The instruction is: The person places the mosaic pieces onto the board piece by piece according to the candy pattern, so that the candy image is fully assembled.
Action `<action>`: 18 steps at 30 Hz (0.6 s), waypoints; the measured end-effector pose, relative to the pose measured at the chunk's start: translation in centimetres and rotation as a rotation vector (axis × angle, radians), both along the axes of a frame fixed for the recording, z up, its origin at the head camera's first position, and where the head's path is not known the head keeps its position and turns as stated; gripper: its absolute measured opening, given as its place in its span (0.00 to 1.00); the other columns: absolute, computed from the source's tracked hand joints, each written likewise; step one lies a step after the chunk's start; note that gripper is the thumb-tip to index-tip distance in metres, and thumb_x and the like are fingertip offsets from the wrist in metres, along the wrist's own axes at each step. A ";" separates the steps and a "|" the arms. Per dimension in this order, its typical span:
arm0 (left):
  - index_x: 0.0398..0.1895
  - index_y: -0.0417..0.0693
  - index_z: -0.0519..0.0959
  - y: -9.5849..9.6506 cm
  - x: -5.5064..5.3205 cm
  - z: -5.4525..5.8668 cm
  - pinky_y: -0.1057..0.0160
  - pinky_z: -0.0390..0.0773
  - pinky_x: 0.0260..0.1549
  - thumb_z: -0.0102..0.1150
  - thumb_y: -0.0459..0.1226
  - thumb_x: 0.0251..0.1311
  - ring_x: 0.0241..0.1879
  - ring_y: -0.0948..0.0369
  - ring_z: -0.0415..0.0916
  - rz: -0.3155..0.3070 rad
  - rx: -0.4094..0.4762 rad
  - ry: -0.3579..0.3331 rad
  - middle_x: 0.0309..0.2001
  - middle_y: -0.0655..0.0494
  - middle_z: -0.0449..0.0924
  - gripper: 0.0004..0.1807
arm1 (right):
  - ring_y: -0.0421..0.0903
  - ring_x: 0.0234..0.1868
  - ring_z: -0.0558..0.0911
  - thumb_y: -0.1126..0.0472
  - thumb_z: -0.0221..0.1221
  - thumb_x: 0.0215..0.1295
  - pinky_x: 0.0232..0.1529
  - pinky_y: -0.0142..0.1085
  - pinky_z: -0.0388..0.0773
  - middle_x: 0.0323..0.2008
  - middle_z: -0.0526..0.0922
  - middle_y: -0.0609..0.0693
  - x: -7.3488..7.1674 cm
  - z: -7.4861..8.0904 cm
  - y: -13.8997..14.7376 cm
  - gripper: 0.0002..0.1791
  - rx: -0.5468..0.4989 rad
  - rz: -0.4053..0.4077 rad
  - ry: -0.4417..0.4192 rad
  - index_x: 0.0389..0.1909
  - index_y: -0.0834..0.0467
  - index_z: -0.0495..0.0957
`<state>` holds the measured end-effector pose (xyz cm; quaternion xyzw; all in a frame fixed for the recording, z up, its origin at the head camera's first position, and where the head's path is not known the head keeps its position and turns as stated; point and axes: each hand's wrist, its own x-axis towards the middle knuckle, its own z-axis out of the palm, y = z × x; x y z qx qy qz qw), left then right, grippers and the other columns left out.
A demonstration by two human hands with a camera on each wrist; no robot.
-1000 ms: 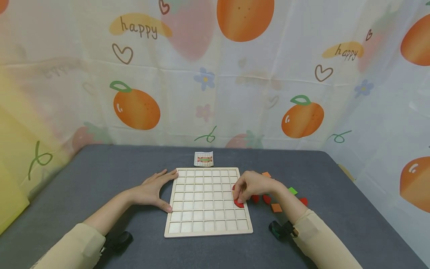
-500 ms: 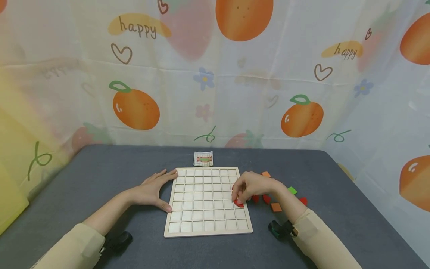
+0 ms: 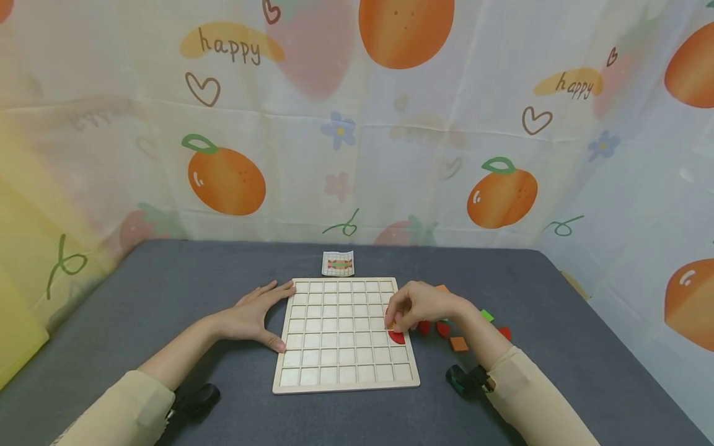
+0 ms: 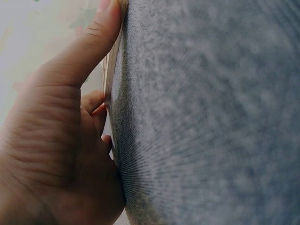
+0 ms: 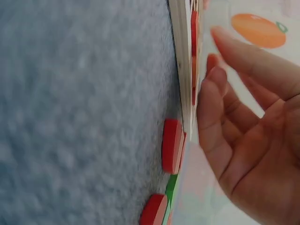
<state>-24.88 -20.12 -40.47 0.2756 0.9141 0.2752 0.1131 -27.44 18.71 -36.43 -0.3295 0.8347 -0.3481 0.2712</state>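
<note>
A pale wooden grid board lies flat on the dark table. My left hand spans its left side, thumb and forefinger at the edge; in the left wrist view the thumb rests along that edge. My right hand is over the board's right column, fingers bent and fingertips just above the pieces. A red curved piece sits in a cell below the thumb. In the right wrist view, an orange piece lies between red ones in that column, and nothing shows between the fingers.
Right of the board lie loose red pieces, orange squares and a green piece, partly behind the right forearm. A small printed pattern card lies beyond the board's far edge. A patterned curtain hangs behind the table.
My right hand has shifted slightly up and away, its thumb off the lower red piece, which now shows more fully. The left hand and board have not moved.
</note>
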 end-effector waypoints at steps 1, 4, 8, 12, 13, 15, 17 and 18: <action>0.78 0.45 0.54 0.0 0.0 0.0 0.24 0.41 0.68 0.77 0.59 0.39 0.78 0.35 0.36 0.003 -0.001 -0.006 0.81 0.46 0.45 0.64 | 0.44 0.29 0.82 0.68 0.67 0.56 0.32 0.35 0.80 0.30 0.86 0.58 0.0 0.1 0.1 0.09 -0.004 -0.007 0.006 0.38 0.58 0.87; 0.78 0.45 0.54 0.0 0.1 0.1 0.24 0.42 0.67 0.77 0.59 0.39 0.78 0.34 0.37 0.001 -0.006 0.000 0.81 0.45 0.45 0.64 | 0.45 0.34 0.84 0.65 0.69 0.57 0.35 0.37 0.81 0.34 0.87 0.55 -0.2 0.4 0.5 0.11 -0.012 -0.025 0.028 0.43 0.56 0.86; 0.78 0.45 0.53 0.0 0.2 0.2 0.24 0.41 0.67 0.77 0.58 0.39 0.78 0.33 0.37 -0.004 -0.005 0.003 0.81 0.45 0.45 0.64 | 0.47 0.37 0.83 0.61 0.68 0.60 0.39 0.40 0.81 0.37 0.86 0.52 -0.3 0.7 1.1 0.13 -0.008 -0.067 0.039 0.47 0.54 0.85; 0.78 0.45 0.53 0.0 0.2 0.3 0.24 0.41 0.68 0.77 0.58 0.40 0.78 0.33 0.37 -0.007 -0.010 0.005 0.81 0.45 0.45 0.64 | 0.49 0.39 0.83 0.60 0.66 0.62 0.42 0.43 0.81 0.38 0.85 0.51 -0.4 1.1 1.9 0.15 -0.004 -0.120 0.045 0.50 0.54 0.83; 0.78 0.45 0.53 0.0 0.2 0.2 0.24 0.41 0.68 0.77 0.58 0.40 0.78 0.34 0.37 -0.005 -0.011 0.004 0.81 0.45 0.45 0.64 | 0.49 0.40 0.83 0.60 0.65 0.63 0.43 0.43 0.82 0.39 0.85 0.53 -0.4 1.1 2.2 0.15 -0.008 -0.133 0.039 0.51 0.55 0.83; 0.78 0.45 0.53 0.0 0.1 0.2 0.25 0.41 0.68 0.77 0.58 0.39 0.78 0.34 0.37 0.000 -0.012 0.001 0.81 0.45 0.45 0.64 | 0.49 0.42 0.83 0.59 0.64 0.64 0.44 0.44 0.81 0.41 0.85 0.54 -0.5 1.4 2.7 0.17 -0.013 -0.153 0.036 0.54 0.56 0.81; 0.78 0.45 0.53 0.0 0.0 0.1 0.25 0.41 0.68 0.76 0.58 0.39 0.78 0.34 0.37 0.002 -0.009 -0.001 0.81 0.45 0.45 0.64 | 0.52 0.44 0.83 0.58 0.63 0.66 0.39 0.43 0.81 0.44 0.85 0.56 -0.6 1.6 3.2 0.18 -0.024 -0.172 0.026 0.56 0.57 0.80; 0.78 0.45 0.54 0.0 0.0 0.1 0.25 0.41 0.68 0.76 0.58 0.39 0.78 0.34 0.37 0.001 -0.007 -0.001 0.81 0.45 0.45 0.64 | 0.53 0.45 0.83 0.58 0.63 0.66 0.39 0.43 0.81 0.46 0.85 0.57 -0.6 1.7 3.5 0.19 -0.030 -0.175 0.028 0.57 0.58 0.79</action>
